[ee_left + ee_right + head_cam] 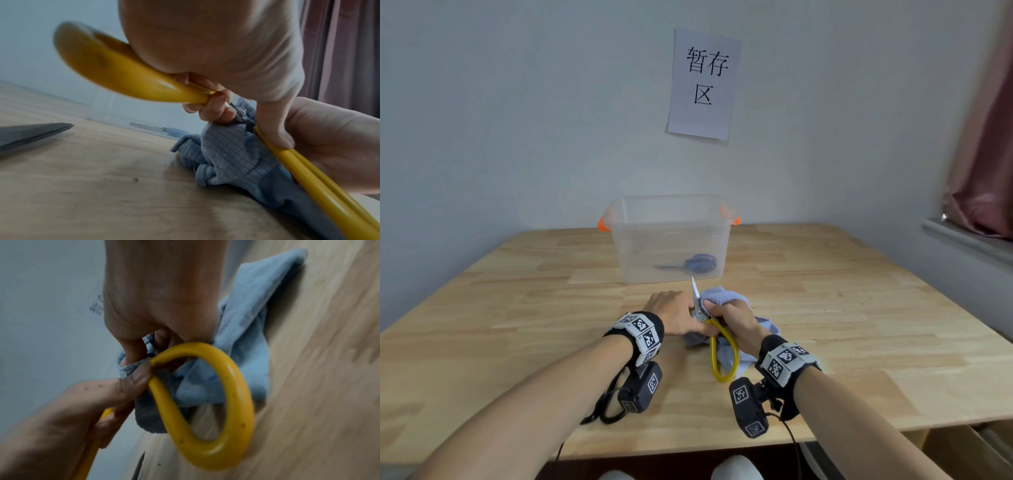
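Scissors with a yellow loop handle (724, 356) stand at the middle of the wooden table (517, 308), their steel blade (695, 294) pointing up and away from me. My left hand (674, 313) grips the yellow handle (127, 84) close to the pivot, thumb on it in the right wrist view. My right hand (732, 317) holds a bunched light blue cloth (719, 296) against the scissors just beside the blade. The rest of the cloth (246, 321) trails onto the table under the loop (232, 386). The pivot is mostly hidden by my fingers.
A clear plastic bin (640, 246) with orange handles stands behind my hands; blue-handled scissors (698, 263) lie inside it. A paper sign (703, 84) hangs on the wall above. A curtain (986, 137) and a sill (969, 240) are at the right.
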Demonstrator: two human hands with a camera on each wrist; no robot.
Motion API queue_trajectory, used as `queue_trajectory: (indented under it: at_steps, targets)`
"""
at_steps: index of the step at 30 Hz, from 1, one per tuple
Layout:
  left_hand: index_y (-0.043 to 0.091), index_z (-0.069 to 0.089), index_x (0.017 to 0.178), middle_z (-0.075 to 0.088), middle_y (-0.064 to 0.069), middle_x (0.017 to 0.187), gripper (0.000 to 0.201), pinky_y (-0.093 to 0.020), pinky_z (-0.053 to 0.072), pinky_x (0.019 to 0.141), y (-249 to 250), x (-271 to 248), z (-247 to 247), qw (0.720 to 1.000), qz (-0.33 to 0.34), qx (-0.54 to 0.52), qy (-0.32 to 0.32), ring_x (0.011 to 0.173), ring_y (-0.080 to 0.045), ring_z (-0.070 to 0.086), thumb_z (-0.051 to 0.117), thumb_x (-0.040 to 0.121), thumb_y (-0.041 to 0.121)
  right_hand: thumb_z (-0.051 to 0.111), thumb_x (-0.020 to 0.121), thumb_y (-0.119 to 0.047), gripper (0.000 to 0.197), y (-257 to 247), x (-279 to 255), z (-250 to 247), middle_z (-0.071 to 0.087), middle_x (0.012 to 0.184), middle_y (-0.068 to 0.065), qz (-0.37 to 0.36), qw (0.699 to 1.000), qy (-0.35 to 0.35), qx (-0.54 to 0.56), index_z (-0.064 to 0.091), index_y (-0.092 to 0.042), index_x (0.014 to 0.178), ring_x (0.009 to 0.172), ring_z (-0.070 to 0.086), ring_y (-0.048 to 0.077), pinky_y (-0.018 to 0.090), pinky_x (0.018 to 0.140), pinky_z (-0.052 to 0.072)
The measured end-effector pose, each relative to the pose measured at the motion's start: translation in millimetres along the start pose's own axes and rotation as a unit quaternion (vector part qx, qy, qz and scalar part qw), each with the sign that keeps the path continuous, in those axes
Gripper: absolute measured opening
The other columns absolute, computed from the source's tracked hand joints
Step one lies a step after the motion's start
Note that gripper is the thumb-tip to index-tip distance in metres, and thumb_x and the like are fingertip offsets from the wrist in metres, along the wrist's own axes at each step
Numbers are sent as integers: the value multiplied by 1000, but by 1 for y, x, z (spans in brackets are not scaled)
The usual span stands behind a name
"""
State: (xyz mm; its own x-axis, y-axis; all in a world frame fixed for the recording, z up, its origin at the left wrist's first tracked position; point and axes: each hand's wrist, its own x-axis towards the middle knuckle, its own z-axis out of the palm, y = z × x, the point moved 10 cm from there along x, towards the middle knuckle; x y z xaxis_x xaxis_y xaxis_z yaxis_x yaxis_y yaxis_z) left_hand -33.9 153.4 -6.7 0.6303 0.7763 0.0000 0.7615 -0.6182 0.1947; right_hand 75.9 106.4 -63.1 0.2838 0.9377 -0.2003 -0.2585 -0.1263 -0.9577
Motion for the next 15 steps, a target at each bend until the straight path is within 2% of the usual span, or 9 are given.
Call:
queue_trajectory:
  at_steps: [2,3,4,6,8,11,13,15]
  targets:
    - [27,65,81,65,4,81,62,-32,43,68,1,-1,-1,1000,2,6,0,79,-20,60,62,61,86,69,89,-6,15,-1,0,-3,70,78,20,-11,1000,25,-11,69,4,78,70,68,29,45,76,58]
    - [26,63,77,64,4,78,60,-32,41,66,1,-2,-2,1000,2,10,0,77,-20,59,63,62,85,69,90,-7,17,-2,-1,-3,70,75,19,-17,999,31,-21,69,3,76,68,67,27,43,75,58]
    - [26,60,72,62,4,75,59,-32,38,64,1,-2,-2,1000,1,11,0,76,-21,58,63,63,84,69,90,-8,19,-4,-2,-2,69,72,16,-26,998,36,-38,68,1,73,65,66,24,38,71,58]
    - [24,59,69,60,4,73,61,-32,38,63,-1,-3,-2,1000,-6,4,-1,75,-22,57,62,64,85,67,92,-8,27,-11,-5,-3,66,57,4,-46,995,48,-74,65,-4,66,54,63,13,23,56,53]
    - [23,65,78,65,3,79,66,-32,41,65,-3,-1,0,1000,-13,-10,-2,77,-21,59,61,61,87,62,94,-5,32,-17,-11,2,61,46,-4,-55,994,40,-85,62,-5,62,46,59,7,17,46,47]
    - [23,71,89,69,1,86,71,-32,44,67,-8,1,5,999,-21,-32,-10,79,-19,61,62,60,88,57,96,1,33,-20,-18,7,60,48,-1,-49,993,14,-103,59,-4,63,44,59,6,18,45,48]
    - [22,71,91,70,0,88,74,-32,46,68,-10,1,6,999,-26,-38,-15,78,-19,61,62,59,88,54,95,6,33,-21,-20,8,61,47,-2,-52,993,5,-109,58,-4,64,43,59,3,17,45,48]
    - [22,71,90,70,1,87,71,-32,45,67,-9,1,7,999,-28,-41,-18,76,-18,59,64,60,86,55,94,6,28,-20,-20,6,64,56,2,-46,994,9,-103,61,-3,68,48,63,6,20,49,51]
